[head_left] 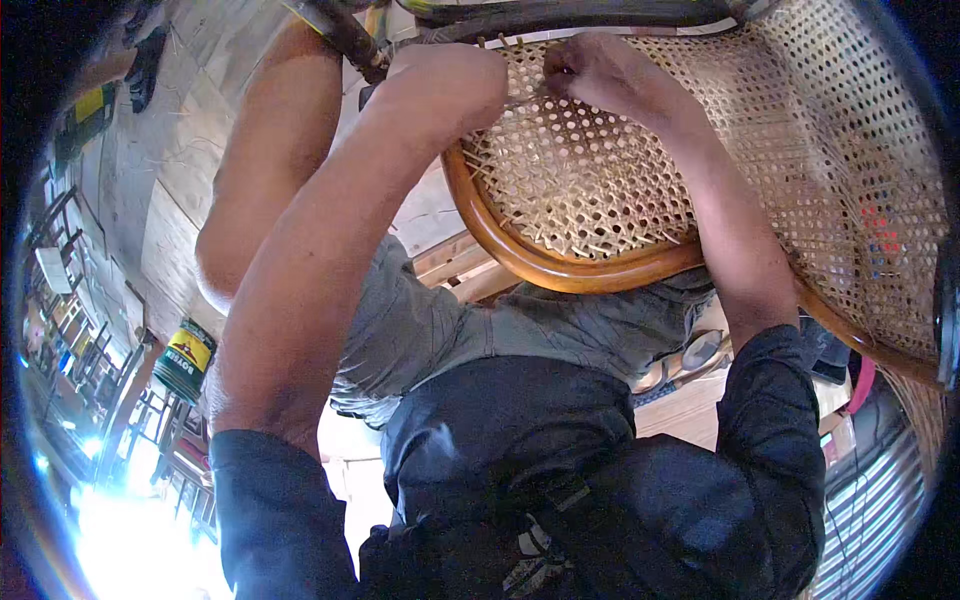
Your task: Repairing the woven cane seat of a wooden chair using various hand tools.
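A woven cane seat panel (575,185) in a curved, varnished wooden frame (560,272) rests over my lap. My left hand (450,82) is bent over the panel's left edge, its fingers hidden behind the wrist and the back of the hand. Farther right, my right hand (600,75) is closed at the cane surface, thumb and fingers pinched together; what they hold is too small and dark to make out. A thin pale strand seems to run between the two hands. Loose cane ends stick out along the front and left rim.
A larger cane-woven back (830,150) rises on the right. Dark curved rails (580,12) cross the top. A green and yellow can (185,360) stands on the left. Beyond the bare knee lies a pale boarded floor (165,235); another person's foot (148,68) shows far left.
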